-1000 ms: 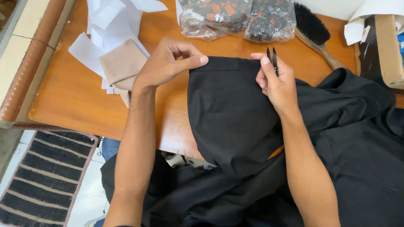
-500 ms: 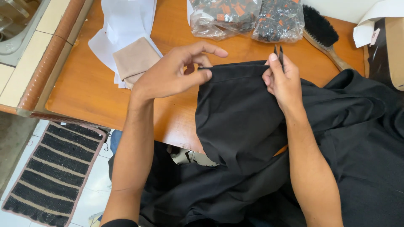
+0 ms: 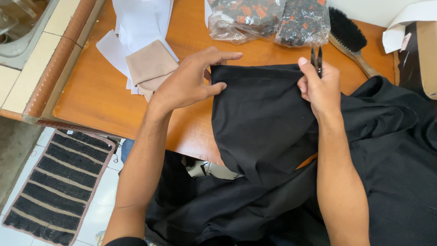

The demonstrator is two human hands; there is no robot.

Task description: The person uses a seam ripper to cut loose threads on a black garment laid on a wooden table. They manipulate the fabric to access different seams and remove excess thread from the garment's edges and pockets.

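- My left hand (image 3: 191, 82) pinches the left corner of the black cloth (image 3: 264, 123), thumb under and fingers spread above it.
- My right hand (image 3: 318, 86) is closed around small snips (image 3: 316, 59). Their thin blades poke up past my fingers.
- That hand also presses on the right end of the cloth's top edge.
- My hands are well apart, one at each end of that edge, so the edge is pulled out flat.
- The cloth lies on the brown table (image 3: 95, 95). A big part of it hangs off the front and piles up on my lap.
- More black cloth is heaped at the right side of the table.
- I think I am checking the edge for loose threads to snip. I cannot see any thread from here, because it is all too dark.
- I cannot tell how much is already trimmed. The snips are pointing up, not cutting, so I think this bit is not done yet.
- A tan cloth (image 3: 150, 68) sits on white papers (image 3: 136, 23), just beside my left hand.
- Two bags (image 3: 268, 18) of black and orange bits lie at the far side of the table.
- A brush (image 3: 348, 34) with a wood handle lies near them.
- A box (image 3: 425, 54) stands at the right.
- A striped mat (image 3: 59, 182) lies on the floor at the left.
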